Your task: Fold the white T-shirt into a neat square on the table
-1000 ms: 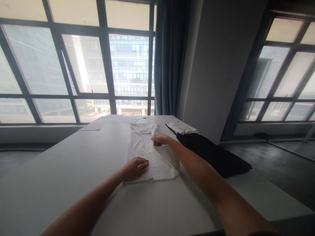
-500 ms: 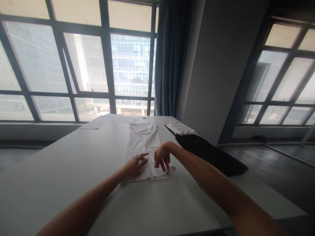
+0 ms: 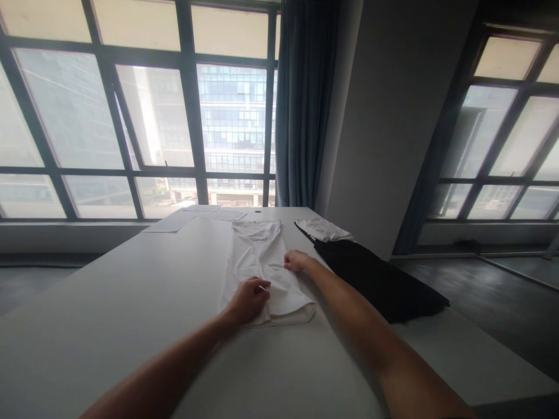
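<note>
A white garment (image 3: 262,267), folded into a long narrow strip, is lying on the tabletop (image 3: 109,302) with its long axis running straight away from the person, from the near hem toward the windows. Both bare hands are resting on it. The left hand (image 3: 248,299) is sitting on the near end of the strip, close to the hem and toward the left edge, palm down with the fingers curled loosely against the cloth; whether it is gripping a fold or only pressing is not clear from here. The right hand (image 3: 297,260) is reaching farther out, lying at the right edge of the strip about midway along its length, fingers bunched together on the fabric, and it is too small in view to say whether they are pinching the edge. So the cloth is stretching forward from the left hand and lying just to the left of the right hand, with the left hand being the nearer one to the hem. Just to the right of the strip a black garment (image 3: 379,279) is spreading across the tabletop toward its right edge, and a small folded white cloth (image 3: 323,228) is sitting at its far end. Some sheets of paper (image 3: 174,222) are lying at the far left of the tabletop, well apart from the hands.
</note>
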{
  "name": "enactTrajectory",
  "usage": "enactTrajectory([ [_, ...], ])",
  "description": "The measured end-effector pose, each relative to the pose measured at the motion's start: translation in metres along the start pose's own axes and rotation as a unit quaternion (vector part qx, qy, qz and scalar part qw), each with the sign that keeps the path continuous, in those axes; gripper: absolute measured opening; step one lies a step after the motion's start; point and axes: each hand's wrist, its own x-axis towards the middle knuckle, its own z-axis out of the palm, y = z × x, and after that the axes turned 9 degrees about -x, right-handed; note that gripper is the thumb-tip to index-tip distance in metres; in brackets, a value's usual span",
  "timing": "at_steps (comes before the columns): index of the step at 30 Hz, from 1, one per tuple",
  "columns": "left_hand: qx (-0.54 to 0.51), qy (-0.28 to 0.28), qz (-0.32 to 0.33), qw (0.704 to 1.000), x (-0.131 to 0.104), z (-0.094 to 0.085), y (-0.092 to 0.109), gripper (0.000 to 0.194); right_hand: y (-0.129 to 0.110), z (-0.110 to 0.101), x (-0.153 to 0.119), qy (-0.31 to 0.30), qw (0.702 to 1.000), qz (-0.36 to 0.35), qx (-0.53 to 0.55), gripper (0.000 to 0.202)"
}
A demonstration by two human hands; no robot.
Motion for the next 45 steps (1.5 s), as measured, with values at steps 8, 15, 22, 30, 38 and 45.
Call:
enactTrajectory([
  [8,-0.065,0.002,-0.074,0.995,0.002,0.002,0.003,0.042,0.011,0.009,0.000,0.030,0.999,0.009,0.031,0.029],
  [15,-0.020,-0.010,-0.068,0.997,0.003,0.001,0.002,0.044,0.007,0.018,0.004,0.051,0.998,-0.007,0.034,0.022],
  [22,0.005,-0.030,-0.086,0.996,0.003,0.007,0.002,0.046,0.042,0.012,-0.003,0.036,0.999,0.028,0.016,0.022],
  [30,0.172,-0.130,-0.060,0.975,0.035,-0.003,0.021,0.029,0.019,-0.009,0.009,0.053,0.998,0.037,-0.019,0.028],
  [38,0.389,-0.088,0.036,0.916,0.090,-0.025,-0.007,0.037,-0.025,-0.008,0.049,0.069,0.997,-0.031,-0.005,0.051],
  [45,0.399,-0.109,-0.031,0.910,0.111,-0.069,-0.059,0.064,-0.036,0.021,0.095,0.065,0.998,-0.016,0.018,0.068],
])
